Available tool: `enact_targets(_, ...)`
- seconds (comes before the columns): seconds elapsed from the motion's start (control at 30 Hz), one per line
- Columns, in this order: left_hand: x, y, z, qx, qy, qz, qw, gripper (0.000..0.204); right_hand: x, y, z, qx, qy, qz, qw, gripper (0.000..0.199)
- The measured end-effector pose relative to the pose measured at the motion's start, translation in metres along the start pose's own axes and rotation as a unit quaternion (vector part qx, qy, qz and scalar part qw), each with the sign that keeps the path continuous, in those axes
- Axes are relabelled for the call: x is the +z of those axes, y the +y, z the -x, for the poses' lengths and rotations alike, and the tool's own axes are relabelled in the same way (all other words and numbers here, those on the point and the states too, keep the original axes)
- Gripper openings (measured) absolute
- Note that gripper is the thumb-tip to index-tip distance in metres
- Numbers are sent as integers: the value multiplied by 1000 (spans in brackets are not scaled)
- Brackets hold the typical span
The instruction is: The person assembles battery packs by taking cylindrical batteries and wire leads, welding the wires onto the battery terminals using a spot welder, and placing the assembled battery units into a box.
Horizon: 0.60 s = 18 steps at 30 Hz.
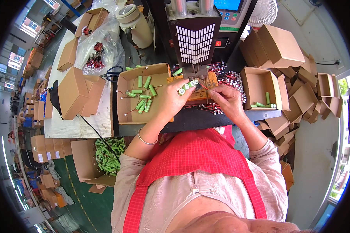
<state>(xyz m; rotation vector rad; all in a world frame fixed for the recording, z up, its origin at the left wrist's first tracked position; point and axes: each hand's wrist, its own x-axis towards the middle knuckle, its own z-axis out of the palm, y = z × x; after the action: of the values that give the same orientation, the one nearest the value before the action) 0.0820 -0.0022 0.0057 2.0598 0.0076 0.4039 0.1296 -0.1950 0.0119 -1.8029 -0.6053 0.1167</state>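
My left hand (172,97) is closed around several small green cylindrical battery cells (181,91), their metal ends facing up. Thin red wire (204,87) is pinched between the fingertips of my right hand (228,101), close to the cells. Both hands are at a worn orange block (212,79), right under the electrodes of a black spot-welding machine (193,42). Where the wire meets a cell is too small to make out. To the left, a shallow cardboard box (128,79) has loose green cells, some with wires attached.
Wire leads with white connectors (233,83) lie heaped right of the machine. An open carton (256,83) beyond them has a few cells. Scissors (112,73), a bag of leads (105,54) and a beige jug (138,29) stand left. Below sits a carton of cells (109,155).
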Motion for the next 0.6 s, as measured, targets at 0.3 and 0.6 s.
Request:
enact_targets(0.3,3,0,-2,3,30,-53,998,19,4,1,-8,-41,5,41,998,13)
enact_targets(0.6,-24,-11,2,-93,41,84,991,24,-32,7,-10,-10,48,23,999,18)
